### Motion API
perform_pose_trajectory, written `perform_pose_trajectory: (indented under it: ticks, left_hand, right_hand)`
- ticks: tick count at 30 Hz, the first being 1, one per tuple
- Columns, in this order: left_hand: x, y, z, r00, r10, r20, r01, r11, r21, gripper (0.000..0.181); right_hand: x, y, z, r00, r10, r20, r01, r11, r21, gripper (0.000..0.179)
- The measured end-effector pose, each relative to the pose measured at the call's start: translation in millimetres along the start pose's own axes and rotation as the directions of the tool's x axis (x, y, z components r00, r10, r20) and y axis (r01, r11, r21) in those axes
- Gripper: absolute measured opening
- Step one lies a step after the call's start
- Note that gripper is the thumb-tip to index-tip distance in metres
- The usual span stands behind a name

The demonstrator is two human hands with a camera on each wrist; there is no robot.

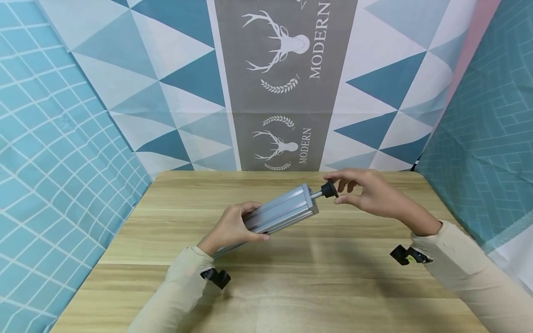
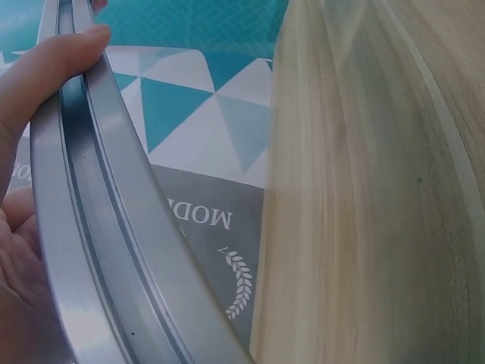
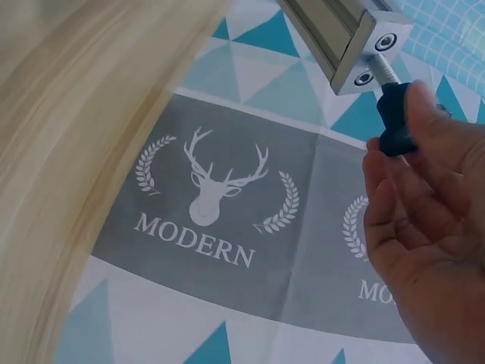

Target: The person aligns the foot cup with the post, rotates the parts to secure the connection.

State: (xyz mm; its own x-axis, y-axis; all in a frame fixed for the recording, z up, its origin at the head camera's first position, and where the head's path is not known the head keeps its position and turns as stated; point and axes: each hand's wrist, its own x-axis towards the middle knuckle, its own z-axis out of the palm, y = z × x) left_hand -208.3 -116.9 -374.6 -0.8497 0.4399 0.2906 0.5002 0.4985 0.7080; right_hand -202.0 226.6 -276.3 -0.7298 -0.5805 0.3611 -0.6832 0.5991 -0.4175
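My left hand [image 1: 230, 227] grips a long silver-grey aluminium profile [image 1: 283, 210], thumb on the near side and fingers on the far one. The profile slants up to the right above the table. A grooved face of the profile [image 2: 106, 205] fills much of the left wrist view, the thumb lying across it. From its end plate [image 3: 371, 53], which shows two bolt heads, a threaded stud [image 3: 386, 70] sticks out. On the stud sits a black levelling foot [image 1: 328, 189]. My right hand [image 1: 366, 193] pinches the levelling foot by its rim between thumb and fingers.
Below both hands lies a wood-grain table [image 1: 283, 296]. A patterned cloth with deer prints [image 1: 287, 92] hangs behind its far edge. Blue tiled-pattern cloth [image 1: 54, 138] stands on the left, with a teal cloth [image 1: 483, 138] on the right. Each sleeve carries a small black camera mount [image 1: 216, 278].
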Motion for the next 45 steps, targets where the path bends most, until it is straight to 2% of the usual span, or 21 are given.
perform_pose_trajectory:
  ticks: [3,7,10,15,21,24,26,28,31,34,36,39,42,45]
  left_hand:
    - [0.1,-0.6,0.3,1.0,0.007,0.0,-0.007,1.0,0.001,0.069]
    - [0.5,-1.2,1.3,1.0,0.021,0.007,-0.021,1.0,-0.001,0.069]
    - [0.6,-2.0,2.0,1.0,0.021,0.007,-0.021,1.0,-0.001,0.07]
    - [0.5,-1.9,1.6,1.0,0.01,-0.002,-0.01,1.0,-0.005,0.069]
    - [-0.2,-1.8,0.9,1.0,0.01,-0.009,-0.011,1.0,-0.008,0.069]
    - [-1.8,-2.7,1.0,1.0,0.011,-0.01,-0.011,1.0,-0.008,0.069]
    - [-2.2,-2.6,1.5,1.0,0.015,-0.008,-0.015,1.0,-0.013,0.069]
    - [-2.2,-2.3,2.2,1.0,0.018,-0.007,-0.019,1.0,-0.016,0.069]
    - [-1.8,-1.3,3.0,1.0,0.025,-0.004,-0.025,0.999,-0.025,0.068]
    - [-1.4,-0.6,3.6,1.0,0.03,0.005,-0.03,0.999,-0.04,0.068]
    - [-1.3,-0.5,4.1,0.999,0.032,0.009,-0.032,0.998,-0.046,0.067]
    - [-1.2,-1.3,4.7,0.999,0.033,0.006,-0.033,0.999,-0.044,0.067]
    - [-1.8,-2.3,4.6,1.0,0.028,0.006,-0.027,0.999,-0.041,0.066]
    - [-2.4,-1.6,3.5,1.0,0.021,0.011,-0.021,0.999,-0.044,0.067]
  right_hand:
    - [-0.2,0,4,0.998,0.07,0.005,-0.07,0.997,0.038,0.038]
    - [0.2,0,9,0.979,0.202,0.003,-0.201,0.971,0.126,0.024]
    - [1.0,-1,9,0.966,0.259,0.014,-0.258,0.956,0.138,0.025]
    - [1.4,-4,4,0.97,0.235,0.062,-0.24,0.966,0.101,0.024]
    - [0.3,-2,-2,0.99,0.103,0.096,-0.109,0.993,0.056,0.062]
    - [-0.7,0,-1,0.997,0.011,0.075,-0.017,0.997,0.077,0.062]
    - [-1.5,1,1,0.999,-0.019,0.046,0.016,0.997,0.071,0.055]
    - [-1.7,1,4,1.0,0.016,0.01,-0.017,0.997,0.069,0.04]
    - [-2.1,-2,9,0.99,0.14,-0.022,-0.138,0.988,0.076,0.022]
    - [-2.5,-6,12,0.967,0.251,-0.049,-0.246,0.965,0.094,0.023]
    - [-2.9,-7,12,0.958,0.28,-0.056,-0.275,0.957,0.089,0.027]
    - [-2.4,-8,11,0.957,0.289,-0.022,-0.286,0.955,0.078,0.031]
    - [-1.8,-7,8,0.967,0.25,0.058,-0.254,0.963,0.09,0.028]
    - [-2.8,-4,4,0.977,0.183,0.112,-0.195,0.975,0.11,0.045]
